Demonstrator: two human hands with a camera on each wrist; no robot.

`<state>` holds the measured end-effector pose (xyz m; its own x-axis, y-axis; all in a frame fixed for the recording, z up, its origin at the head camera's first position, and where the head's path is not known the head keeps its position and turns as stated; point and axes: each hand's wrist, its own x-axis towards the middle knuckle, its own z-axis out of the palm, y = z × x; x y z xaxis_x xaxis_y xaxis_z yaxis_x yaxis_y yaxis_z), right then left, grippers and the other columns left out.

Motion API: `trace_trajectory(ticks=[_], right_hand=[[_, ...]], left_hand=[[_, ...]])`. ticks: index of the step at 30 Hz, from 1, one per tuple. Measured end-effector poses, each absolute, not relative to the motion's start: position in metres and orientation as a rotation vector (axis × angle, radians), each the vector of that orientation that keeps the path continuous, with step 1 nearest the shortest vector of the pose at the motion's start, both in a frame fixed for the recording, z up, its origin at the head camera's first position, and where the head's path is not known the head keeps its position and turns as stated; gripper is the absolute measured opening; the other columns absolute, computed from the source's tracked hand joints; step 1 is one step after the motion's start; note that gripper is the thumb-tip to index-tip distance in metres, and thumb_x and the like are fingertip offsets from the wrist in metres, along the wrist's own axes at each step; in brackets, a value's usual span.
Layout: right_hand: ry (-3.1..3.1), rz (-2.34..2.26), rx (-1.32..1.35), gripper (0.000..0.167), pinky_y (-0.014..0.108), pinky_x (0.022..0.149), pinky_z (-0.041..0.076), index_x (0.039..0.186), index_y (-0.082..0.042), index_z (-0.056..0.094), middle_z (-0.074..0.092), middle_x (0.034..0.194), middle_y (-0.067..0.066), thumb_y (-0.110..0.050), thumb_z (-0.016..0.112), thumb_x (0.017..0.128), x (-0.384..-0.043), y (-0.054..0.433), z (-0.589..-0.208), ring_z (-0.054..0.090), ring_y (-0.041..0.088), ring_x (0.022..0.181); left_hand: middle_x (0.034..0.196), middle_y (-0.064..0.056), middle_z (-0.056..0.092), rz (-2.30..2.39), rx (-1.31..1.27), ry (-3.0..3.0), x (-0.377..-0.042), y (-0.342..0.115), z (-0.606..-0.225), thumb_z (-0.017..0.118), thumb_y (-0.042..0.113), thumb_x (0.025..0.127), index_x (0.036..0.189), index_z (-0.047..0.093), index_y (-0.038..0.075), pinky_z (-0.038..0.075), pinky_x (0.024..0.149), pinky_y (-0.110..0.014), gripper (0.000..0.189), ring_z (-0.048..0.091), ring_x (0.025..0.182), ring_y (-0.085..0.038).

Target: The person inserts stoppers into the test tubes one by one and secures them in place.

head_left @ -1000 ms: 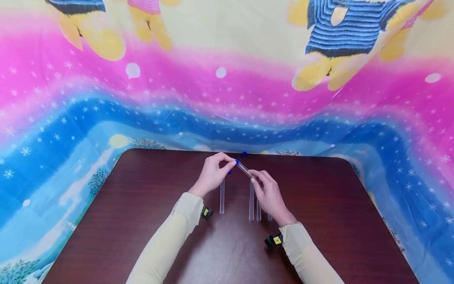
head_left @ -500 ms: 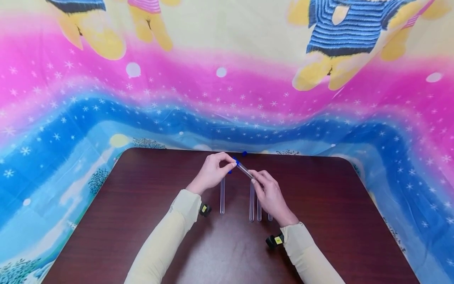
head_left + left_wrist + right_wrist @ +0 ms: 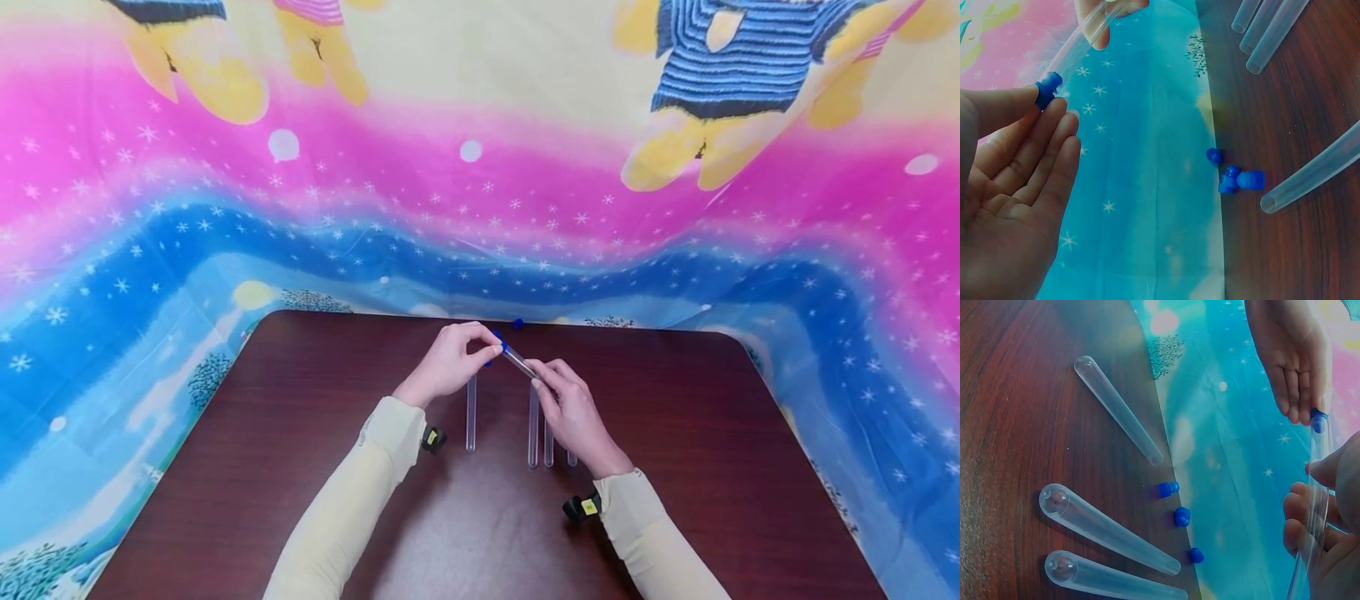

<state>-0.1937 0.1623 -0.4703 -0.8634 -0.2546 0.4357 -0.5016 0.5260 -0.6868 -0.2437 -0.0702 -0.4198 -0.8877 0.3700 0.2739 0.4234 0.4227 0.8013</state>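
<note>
My left hand (image 3: 450, 362) pinches a blue cap (image 3: 1049, 90) between thumb and fingertips, the other fingers spread out below it. The cap sits in the mouth of a clear plastic test tube (image 3: 1075, 56), which slants up to the left in the head view. My right hand (image 3: 577, 417) grips that tube along its length, thumb on one side and fingers on the other. Both hands are raised over the far part of the table. Part of the held tube is hidden behind the right hand in the head view.
Below the left hand one clear tube (image 3: 471, 417) lies on the dark wooden table (image 3: 300, 467). Several more tubes (image 3: 533, 433) lie under the right hand. Loose blue caps (image 3: 1182, 517) are near the table's far edge, by a patterned cloth (image 3: 375, 192).
The left wrist has shifted slightly up and left, and more blue of the cap shows beside the fingertips. Right hand and tube have hardly moved.
</note>
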Motion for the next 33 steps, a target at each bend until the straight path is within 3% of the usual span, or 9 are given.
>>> trace_trajectory(ticks=[4,10,14,22,33], right_hand=[[-2.473,1.244,0.64,0.036,0.027,0.05,0.042,0.138,-0.012,0.064,0.055,0.102,-0.003,-0.005,0.059,0.104,-0.194,0.162,-0.469,0.048,0.013,0.069],[-2.47,1.238,0.632,0.036,0.027,0.05,0.042,0.139,-0.01,0.064,0.055,0.102,-0.003,-0.006,0.058,0.104,-0.194,0.162,-0.468,0.047,0.013,0.068],[-2.474,1.245,0.627,0.036,0.027,0.05,0.042,0.139,-0.008,0.063,0.055,0.102,-0.002,-0.005,0.059,0.104,-0.194,0.162,-0.47,0.047,0.013,0.068],[-2.472,1.235,0.615,0.037,0.027,0.05,0.042,0.139,-0.012,0.064,0.055,0.101,-0.003,-0.005,0.059,0.103,-0.194,0.162,-0.47,0.047,0.013,0.067],[-2.489,1.264,0.627,0.037,0.028,0.052,0.043,0.141,-0.012,0.062,0.056,0.104,-0.002,-0.008,0.058,0.104,-0.195,0.162,-0.47,0.049,0.014,0.069]], left_hand=[[0.098,0.004,0.069,-1.512,-0.737,-2.598,-0.246,-0.069,-0.419,0.069,0.017,0.1,0.102,0.077,0.014,0.042,0.054,-0.032,0.009,0.041,0.052,-0.016],[0.104,0.005,0.071,-1.557,-0.736,-2.6,-0.248,-0.067,-0.421,0.069,0.018,0.1,0.104,0.077,0.013,0.05,0.072,-0.034,0.011,0.057,0.087,-0.015],[0.104,0.005,0.071,-1.554,-0.735,-2.601,-0.249,-0.066,-0.424,0.069,0.017,0.1,0.104,0.078,0.013,0.051,0.077,-0.035,0.011,0.059,0.094,-0.015],[0.105,0.005,0.072,-1.534,-0.757,-2.579,-0.25,-0.064,-0.427,0.069,0.017,0.099,0.106,0.077,0.012,0.051,0.087,-0.034,0.012,0.061,0.102,-0.012],[0.101,0.008,0.071,-1.452,-0.718,-2.542,-0.248,-0.067,-0.43,0.074,0.02,0.096,0.103,0.079,0.016,0.05,0.089,-0.035,0.009,0.062,0.1,-0.011]])
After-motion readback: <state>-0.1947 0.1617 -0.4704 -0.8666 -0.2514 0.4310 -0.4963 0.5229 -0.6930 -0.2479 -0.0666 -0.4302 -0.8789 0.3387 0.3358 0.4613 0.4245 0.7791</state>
